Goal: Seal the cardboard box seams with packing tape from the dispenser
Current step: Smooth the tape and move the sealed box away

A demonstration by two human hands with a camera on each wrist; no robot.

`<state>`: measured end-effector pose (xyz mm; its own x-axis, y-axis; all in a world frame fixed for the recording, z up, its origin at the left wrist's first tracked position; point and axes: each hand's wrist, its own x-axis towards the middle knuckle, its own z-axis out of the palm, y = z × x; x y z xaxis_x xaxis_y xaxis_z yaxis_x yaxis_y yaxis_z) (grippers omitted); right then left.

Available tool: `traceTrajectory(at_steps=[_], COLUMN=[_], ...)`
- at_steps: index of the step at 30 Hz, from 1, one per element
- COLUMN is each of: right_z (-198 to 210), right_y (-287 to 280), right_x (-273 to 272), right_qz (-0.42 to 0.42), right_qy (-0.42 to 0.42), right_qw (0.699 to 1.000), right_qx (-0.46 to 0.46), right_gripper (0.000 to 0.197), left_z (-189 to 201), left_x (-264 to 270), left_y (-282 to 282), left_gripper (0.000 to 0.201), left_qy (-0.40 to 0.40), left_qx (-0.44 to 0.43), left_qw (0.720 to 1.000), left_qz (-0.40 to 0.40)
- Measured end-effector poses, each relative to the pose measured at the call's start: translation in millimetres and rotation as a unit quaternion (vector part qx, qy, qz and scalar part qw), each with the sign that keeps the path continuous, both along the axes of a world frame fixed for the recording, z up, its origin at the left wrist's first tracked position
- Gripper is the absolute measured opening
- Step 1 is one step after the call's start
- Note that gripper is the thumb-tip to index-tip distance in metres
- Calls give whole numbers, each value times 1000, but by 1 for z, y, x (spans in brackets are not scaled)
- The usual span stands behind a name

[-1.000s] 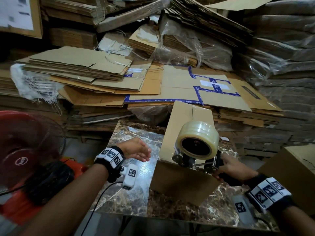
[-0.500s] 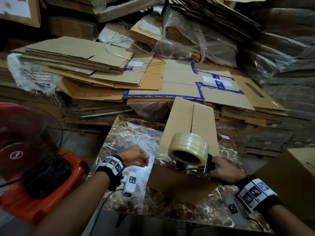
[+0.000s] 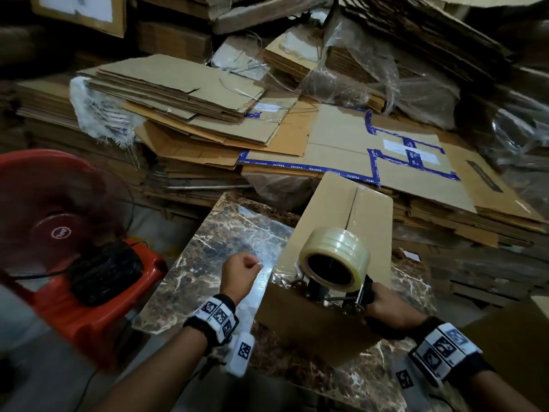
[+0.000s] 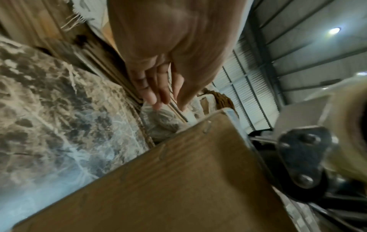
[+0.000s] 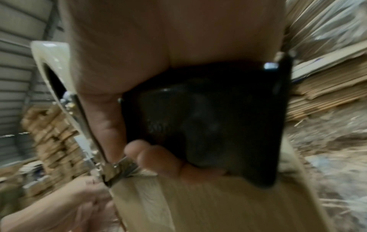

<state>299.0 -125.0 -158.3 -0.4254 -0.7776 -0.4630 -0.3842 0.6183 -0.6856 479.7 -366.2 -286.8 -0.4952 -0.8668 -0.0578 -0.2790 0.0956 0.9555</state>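
A long narrow cardboard box (image 3: 335, 215) lies on the marble table (image 3: 225, 233), its centre seam (image 3: 352, 209) running away from me. My right hand (image 3: 386, 307) grips the black handle (image 5: 208, 125) of the tape dispenser (image 3: 335, 289). The dispenser's clear tape roll (image 3: 335, 257) sits over the near end of the box top. Shiny tape lies across the near top edge (image 3: 285, 278), and a strip (image 5: 155, 204) shows under the dispenser's blade. My left hand (image 3: 242, 269) hovers left of the box, fingers loosely curled (image 4: 157, 87), holding nothing.
Stacks of flattened cardboard (image 3: 184, 93) and plastic-wrapped bundles (image 3: 371, 69) crowd behind the table. A red fan (image 3: 59, 215) stands on a red stool (image 3: 98, 310) at the left. Another brown box (image 3: 511, 346) is at the lower right.
The dispenser has come down lower onto the near end of the box top. My left hand has stayed beside the box, fingers curling in a little. The head view has shifted.
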Motion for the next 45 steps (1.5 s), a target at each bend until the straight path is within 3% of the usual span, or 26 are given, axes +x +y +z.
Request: traceTrajectory(at_steps=[1,4,7,10,14,18,22,26,30,34,37,40,42,45], right_z=[2,1,-5,-12,-17,-17,-11,5,12,-8,-12,-16,-17,-16], right_y=[-1,0,0,0,0,0,17,72,125,134,133,133,133,132], right_x=[1,1,-3,-7,-12,-11,-9,-17,-27,-44,-50,-55,-56,-58], right_qz=[4,6,-4,2,40,42,49,68,68,15,-6,-18,-21,-17], right_qy=[-11,-54,-59,-50,-34,-22,-17,13,21,19,4,-12,-23,-54], right_qw=[1000,999,998,999,999,999,999,997,995,999,1000,1000,999,998], right_qx=[2,3,10,6,-4,-7,-10,-45,-75,-35,-17,-13,-14,-19], right_gripper=[19,30,35,47,14,7,19,19,36,9,12,13,7,9], left_z=[7,23,29,36,37,42,42,39,38,53,66,58,42,25], left_x=[-1,-8,-12,-19,-32,-36,-40,-42,-43,-42,-36,-33,-38,-52], left_y=[8,39,62,64,58,54,52,49,50,61,79,103,119,141], left_gripper=[12,42,54,55,52,31,30,28,24,42,47,25,40,62], left_qy=[17,41,19,-29,-58,-67,-76,-81,-101,-132,-255,-208,-176,-181], left_qx=[-35,-117,-126,-79,-3,87,105,105,100,93,-64,-330,-460,-510], left_qw=[999,992,992,996,998,994,991,990,988,986,965,920,865,797], left_qz=[13,3,2,8,-4,17,38,56,62,51,17,23,-96,-269])
